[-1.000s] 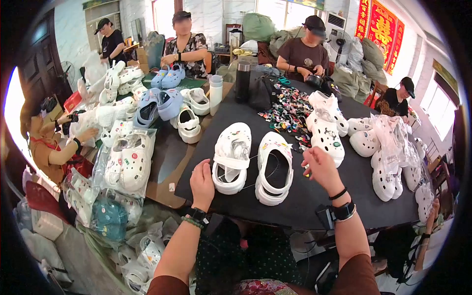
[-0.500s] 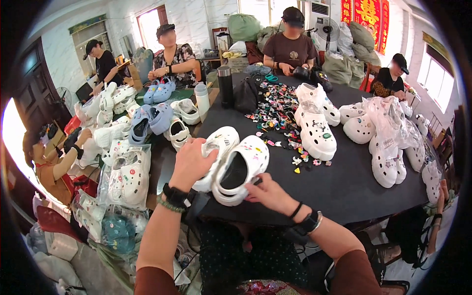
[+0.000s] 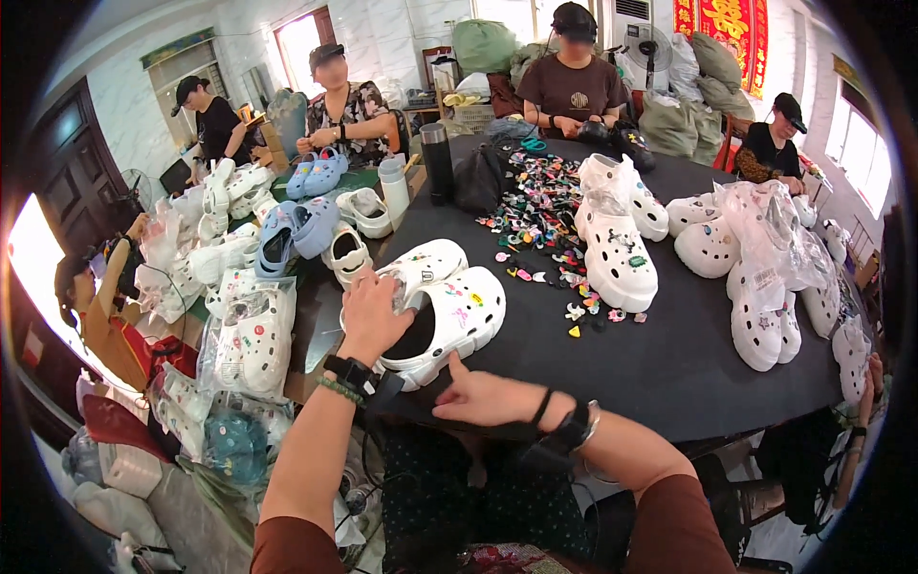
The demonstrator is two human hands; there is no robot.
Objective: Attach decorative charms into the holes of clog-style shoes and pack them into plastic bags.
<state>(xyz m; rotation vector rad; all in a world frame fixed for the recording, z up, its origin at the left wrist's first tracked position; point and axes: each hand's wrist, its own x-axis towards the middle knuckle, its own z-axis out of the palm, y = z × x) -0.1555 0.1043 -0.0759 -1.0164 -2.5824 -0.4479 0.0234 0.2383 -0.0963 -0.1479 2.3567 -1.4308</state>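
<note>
The pair of white clogs (image 3: 440, 306) lies side by side at the near left edge of the black table (image 3: 688, 364), toes pointing toward two o'clock, small coloured charms set in their uppers. My left hand (image 3: 371, 320) lies over the heel end of the two shoes, fingers curled down onto them and gripping the rims. My right hand (image 3: 483, 397) sits just at six o'clock of the nearer clog, thumb up and touching its sole edge, fingers loosely folded and holding nothing that I can see. Both my wrists carry dark bands.

At one o'clock from the clogs a scatter of coloured shoe charms (image 3: 540, 206) spreads over the table, and just beyond it stands another pair of white clogs (image 3: 620, 234). At three o'clock, well apart, more white clogs in clear bags (image 3: 765, 268) sit near the table's far right. At ten o'clock lie blue clogs (image 3: 292, 230) and bagged white ones (image 3: 251, 330). A dark flask (image 3: 438, 163) stands at twelve o'clock. Other people sit around the far side of the table.
</note>
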